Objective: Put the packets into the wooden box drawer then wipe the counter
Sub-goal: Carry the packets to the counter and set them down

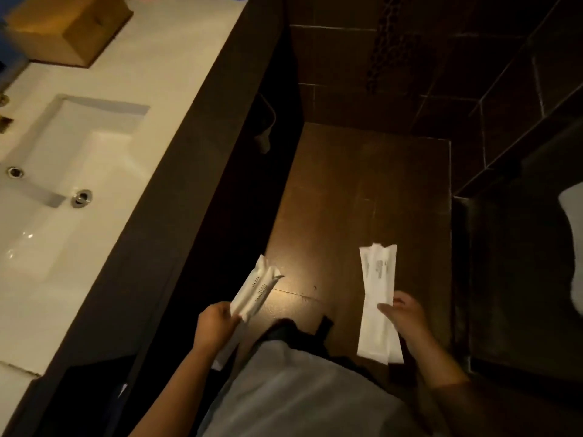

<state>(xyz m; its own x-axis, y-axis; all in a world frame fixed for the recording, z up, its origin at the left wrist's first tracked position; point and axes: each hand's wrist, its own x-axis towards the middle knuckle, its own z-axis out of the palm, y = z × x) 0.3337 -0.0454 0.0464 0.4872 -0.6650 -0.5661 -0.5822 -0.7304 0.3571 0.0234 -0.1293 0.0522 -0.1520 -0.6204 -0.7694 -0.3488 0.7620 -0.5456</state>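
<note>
Head view. My left hand (217,323) grips white packets (255,291) by their near end, long axis slanting up and right. My right hand (407,313) pinches flat packets (377,298) at mid-length, long axis near upright. Wooden box (69,29) sits on the counter (164,67), well apart.

Head view, looking steeply down, floor ahead
</note>
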